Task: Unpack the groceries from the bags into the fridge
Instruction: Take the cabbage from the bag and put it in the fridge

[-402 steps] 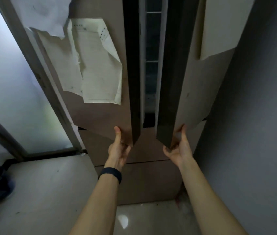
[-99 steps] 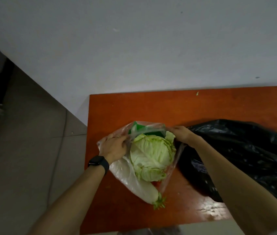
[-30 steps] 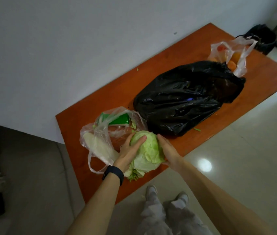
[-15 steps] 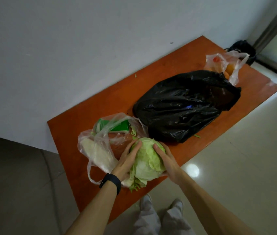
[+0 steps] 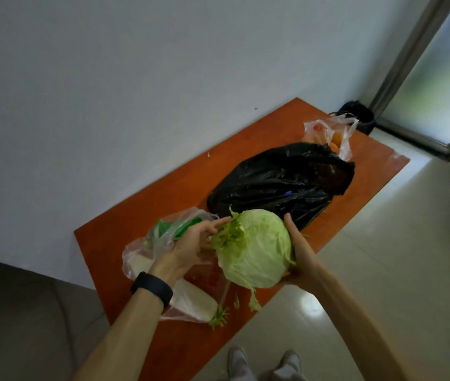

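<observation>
No legible text, label, brand, number or sign anywhere in view. Green packet (image 5: 186,229) inside clear bag (image 5: 138,253): surface print too blurred to read. Small blue mark (image 5: 288,192) on black bag (image 5: 268,174): too small to tell if lettering.

Wooden table (image 5: 163,193) against white wall (image 5: 108,92) — glossy tiled floor (image 5: 383,270).
</observation>
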`<state>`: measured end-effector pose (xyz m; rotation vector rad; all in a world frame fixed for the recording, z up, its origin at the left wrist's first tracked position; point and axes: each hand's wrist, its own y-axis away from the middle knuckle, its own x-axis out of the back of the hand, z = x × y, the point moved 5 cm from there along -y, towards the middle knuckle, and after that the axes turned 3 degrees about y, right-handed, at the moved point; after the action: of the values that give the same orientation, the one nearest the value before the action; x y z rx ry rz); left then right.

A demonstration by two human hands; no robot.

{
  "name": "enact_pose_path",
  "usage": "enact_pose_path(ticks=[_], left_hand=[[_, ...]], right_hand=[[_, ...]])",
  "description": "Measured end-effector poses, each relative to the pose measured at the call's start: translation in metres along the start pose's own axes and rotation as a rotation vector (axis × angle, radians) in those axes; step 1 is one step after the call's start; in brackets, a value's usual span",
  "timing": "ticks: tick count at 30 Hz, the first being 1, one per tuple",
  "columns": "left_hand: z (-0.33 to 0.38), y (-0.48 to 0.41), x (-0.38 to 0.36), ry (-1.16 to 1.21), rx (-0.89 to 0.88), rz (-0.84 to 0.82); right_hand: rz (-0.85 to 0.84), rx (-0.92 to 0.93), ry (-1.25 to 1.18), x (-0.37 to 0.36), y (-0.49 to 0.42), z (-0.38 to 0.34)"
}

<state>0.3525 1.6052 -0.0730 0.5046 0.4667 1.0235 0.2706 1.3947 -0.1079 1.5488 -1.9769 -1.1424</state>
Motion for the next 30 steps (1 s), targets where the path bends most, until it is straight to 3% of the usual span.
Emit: enact_pose_path(ticks=[4,8,11,16,19,23,26,30], left_hand=[[0.050,0.003,-0.051,-0.173,-0.186,-0.085],[0.081,-0.007,-0.097,-0.196,-0.293,0.027],[0.095,-0.020,-0.137,-0.252,-0.282,0.059],[0.112,-0.042,-0.226,-0.294,-0.296,0.014],[0.124,-0.055,-0.295,-0.355,-0.321,-0.091],[0.144,-0.059,-0.402,-0.320,-0.410,-0.363],[0.156,-0.061,-0.480,-0.562,-0.563,-0.399],[0.165,-0.071,-0.584,-0.957,-0.783,-0.204]], right_hand=[[-0.055,0.144,-0.009,0.019,0.035,-0.040],[-0.024,0.302,0.050,0.059,0.070,-0.070],[0.109,0.424,0.188,0.092,0.091,-0.083],[0.328,0.596,0.129,0.158,0.120,-0.093],[0.375,0.641,0.036,0.211,0.134,-0.099],[0.450,0.739,-0.181,0.308,0.159,-0.109],[0.543,0.798,-0.237,0.384,0.188,-0.118],[0.611,0.842,-0.315,0.474,0.225,-0.121]])
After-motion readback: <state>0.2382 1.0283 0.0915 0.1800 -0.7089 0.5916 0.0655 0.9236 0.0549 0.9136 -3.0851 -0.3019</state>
